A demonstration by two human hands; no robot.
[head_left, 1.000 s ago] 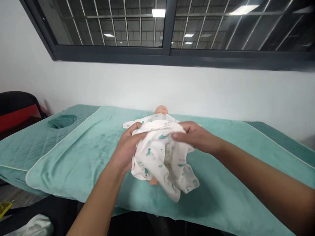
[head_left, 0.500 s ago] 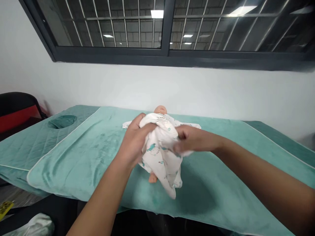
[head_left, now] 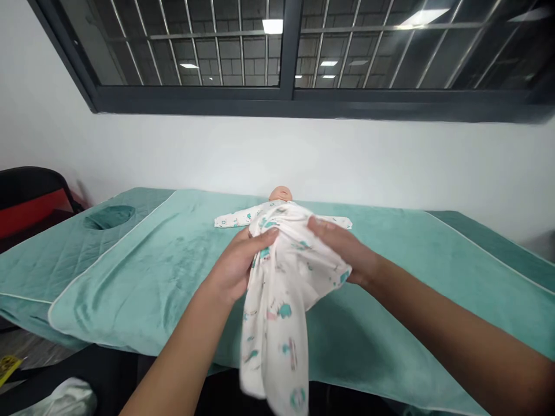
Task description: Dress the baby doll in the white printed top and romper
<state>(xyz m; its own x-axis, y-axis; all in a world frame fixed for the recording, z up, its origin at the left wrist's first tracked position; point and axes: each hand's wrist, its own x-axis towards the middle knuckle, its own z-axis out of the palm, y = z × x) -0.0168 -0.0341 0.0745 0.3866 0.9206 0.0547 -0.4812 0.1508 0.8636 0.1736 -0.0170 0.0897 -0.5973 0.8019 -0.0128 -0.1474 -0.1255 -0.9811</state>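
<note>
We are gripping the white, teal-printed cotton baby garment (head_left: 281,277) between left hand (head_left: 240,263) and right hand (head_left: 342,248), both clenched on it, above the doll (head_left: 281,194) lying on the teal velvet-covered bed (head_left: 143,271).

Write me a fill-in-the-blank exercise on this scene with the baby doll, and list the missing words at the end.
1. The white printed baby garment is gripped by ____ hands, the left hand and the right hand.
2. The baby doll lies on a soft towel whose colour is ____.
3. The garment's loose lower end hangs ____ past the towel's near edge.
4. On the wall above the doll is a dark-framed ____.

Missing words: both; teal; down; window
</note>
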